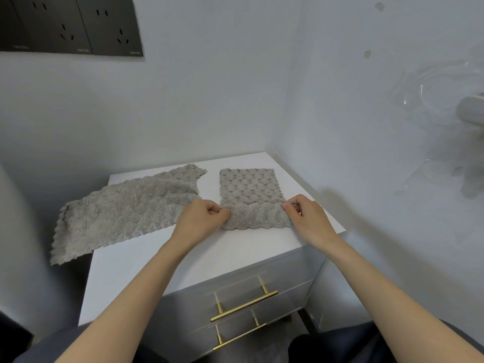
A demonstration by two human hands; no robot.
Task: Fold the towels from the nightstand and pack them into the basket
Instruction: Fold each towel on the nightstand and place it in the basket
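Grey fleece towel [248, 189], part-folded, lies between both grips: left hand [203, 218] and right hand [306, 216] each pinch a corner of its turned-over near edge. Left of the left grip, a second towel [125, 213] sprawls unfolded, overhanging the nightstand [235, 247]. No basket shows; packing seems wholly ahead.

Soft, cool, fairly bright indoor light, evenly spread. A faint diffuse shadow lies on the right wall [366, 179] beside the white table [235, 247]. Wide-angle distortion bows the socket panel [70, 24] at upper left. The right edge smears into pale glare.
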